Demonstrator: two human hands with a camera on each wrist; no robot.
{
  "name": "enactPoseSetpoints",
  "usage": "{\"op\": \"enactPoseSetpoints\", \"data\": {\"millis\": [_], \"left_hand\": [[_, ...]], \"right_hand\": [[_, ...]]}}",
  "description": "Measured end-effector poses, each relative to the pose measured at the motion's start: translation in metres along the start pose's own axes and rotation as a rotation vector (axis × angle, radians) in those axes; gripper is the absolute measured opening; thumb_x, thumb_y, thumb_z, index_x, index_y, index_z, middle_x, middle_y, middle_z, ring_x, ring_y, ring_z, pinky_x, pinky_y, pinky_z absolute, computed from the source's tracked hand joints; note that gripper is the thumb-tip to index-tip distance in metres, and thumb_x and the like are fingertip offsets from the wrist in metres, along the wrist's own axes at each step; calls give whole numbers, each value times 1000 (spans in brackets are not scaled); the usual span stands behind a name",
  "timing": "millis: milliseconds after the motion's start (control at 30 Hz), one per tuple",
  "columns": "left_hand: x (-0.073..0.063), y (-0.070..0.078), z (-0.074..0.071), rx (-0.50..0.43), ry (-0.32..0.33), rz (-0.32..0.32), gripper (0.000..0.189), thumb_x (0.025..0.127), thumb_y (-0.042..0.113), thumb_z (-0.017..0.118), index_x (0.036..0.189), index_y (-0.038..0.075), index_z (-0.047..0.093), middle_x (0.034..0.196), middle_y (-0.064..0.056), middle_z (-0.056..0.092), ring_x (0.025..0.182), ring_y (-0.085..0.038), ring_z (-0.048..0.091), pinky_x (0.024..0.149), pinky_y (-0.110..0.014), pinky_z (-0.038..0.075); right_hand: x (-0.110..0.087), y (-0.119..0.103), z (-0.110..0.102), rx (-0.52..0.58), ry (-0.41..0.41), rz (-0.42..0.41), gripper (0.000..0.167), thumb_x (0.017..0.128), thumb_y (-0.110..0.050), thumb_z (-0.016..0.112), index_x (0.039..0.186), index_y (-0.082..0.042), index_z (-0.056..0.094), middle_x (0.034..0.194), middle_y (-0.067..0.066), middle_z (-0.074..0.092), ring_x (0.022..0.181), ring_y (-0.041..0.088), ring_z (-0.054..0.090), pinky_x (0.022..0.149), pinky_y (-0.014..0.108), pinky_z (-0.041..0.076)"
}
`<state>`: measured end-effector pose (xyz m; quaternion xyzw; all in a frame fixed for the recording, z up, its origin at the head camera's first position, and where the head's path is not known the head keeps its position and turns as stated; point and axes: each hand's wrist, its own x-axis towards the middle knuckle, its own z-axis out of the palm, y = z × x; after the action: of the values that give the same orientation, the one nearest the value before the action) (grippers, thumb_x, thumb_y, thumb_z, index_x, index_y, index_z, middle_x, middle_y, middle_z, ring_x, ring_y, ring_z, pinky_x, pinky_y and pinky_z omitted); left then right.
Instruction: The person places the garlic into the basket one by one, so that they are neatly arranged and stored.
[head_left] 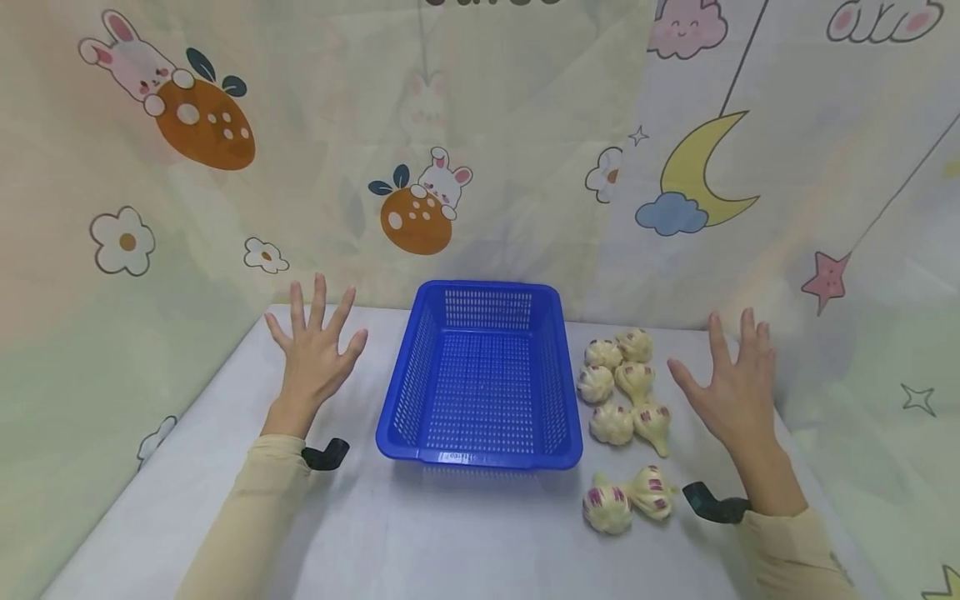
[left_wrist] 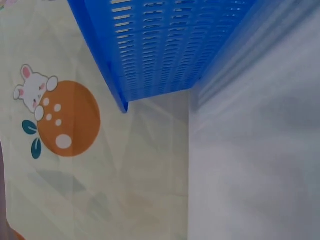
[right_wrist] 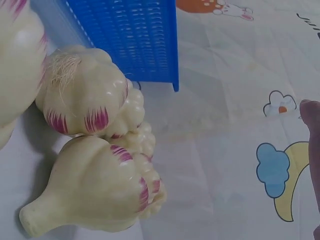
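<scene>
Flanking a blue slotted basket [head_left: 480, 460] in the head view, the left hand [head_left: 311, 358] and the right hand [head_left: 735, 392] show straight fingers spread well apart, with the thumbs held away from the palms. The basket sits upright on a white table [head_left: 480, 542], its mesh floor visible through the open top. Between the basket and the right hand lie eight garlic bulbs [head_left: 612, 424], cream-coloured with purple streaks: six form a close cluster just beside the basket's right wall, in three uneven rows of two, and two more lie together nearer the person. The left hand is near the basket's left wall, apart from it. Pale sleeves [head_left: 247, 517] cover the forearms, and a dark wrist mount [head_left: 327, 455] projects from each wrist. Behind the table hangs a patterned cloth [head_left: 525, 167] printed with rabbits, flowers and a moon. In the left wrist view, the basket's slotted wall fills the top; in the right, several bulbs appear large, one bearing pale root fibres.
</scene>
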<state>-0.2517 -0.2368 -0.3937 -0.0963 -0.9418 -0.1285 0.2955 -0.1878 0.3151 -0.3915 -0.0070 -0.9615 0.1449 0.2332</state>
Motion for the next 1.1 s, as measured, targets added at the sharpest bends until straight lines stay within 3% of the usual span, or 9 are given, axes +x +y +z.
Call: {"op": "enactPoseSetpoints", "data": {"millis": [100,233,433,600,800,967,1100], "left_hand": [[5,0,3,-121,44,58,68,91,67,26,151,34,23,162,3,-7,148,-31,-12,104,-73,-12],[8,1,6,-370,74,164,65,93,60,36,150,28,29,162,-2,1,149,-30,-7,109,-67,-11],[9,5,12,-590,27,251,66,94,52,45,149,19,32,162,-6,4,149,-28,-4,112,-63,-10],[8,3,18,-694,-60,215,66,94,43,50,150,15,30,162,-4,4,149,-29,0,114,-64,-4],[9,6,19,-855,-226,129,63,94,14,47,152,12,23,162,-1,-6,149,-28,-4,109,-71,-1],[11,19,4,-949,-322,96,60,97,10,39,152,4,15,160,-13,-11,147,-35,-10,108,-73,-3],[13,23,0,-982,-403,67,60,99,16,37,153,6,12,160,-15,-13,146,-37,-13,107,-74,-3]], "right_hand": [[0,-1,2,3,-2,8,89,89,-63,45,154,-16,7,159,15,-13,146,40,-11,115,62,-1],[-2,-2,4,17,6,25,88,89,-60,48,154,-17,7,160,14,-12,146,39,-9,112,66,6],[-8,-3,6,34,3,51,87,90,-59,47,154,-16,7,160,15,-10,146,40,-7,110,69,11],[-10,1,7,39,3,55,87,91,-58,47,154,-15,7,160,16,-8,147,40,-7,110,69,11],[-8,5,8,49,18,50,85,91,-57,49,154,-15,9,160,16,-6,147,39,-5,110,69,11],[-7,5,9,63,24,49,84,91,-56,49,154,-16,11,160,16,-5,147,40,-3,109,70,12],[-7,5,12,73,22,46,84,91,-55,50,154,-16,10,160,16,-5,146,42,-2,108,70,13]]}}
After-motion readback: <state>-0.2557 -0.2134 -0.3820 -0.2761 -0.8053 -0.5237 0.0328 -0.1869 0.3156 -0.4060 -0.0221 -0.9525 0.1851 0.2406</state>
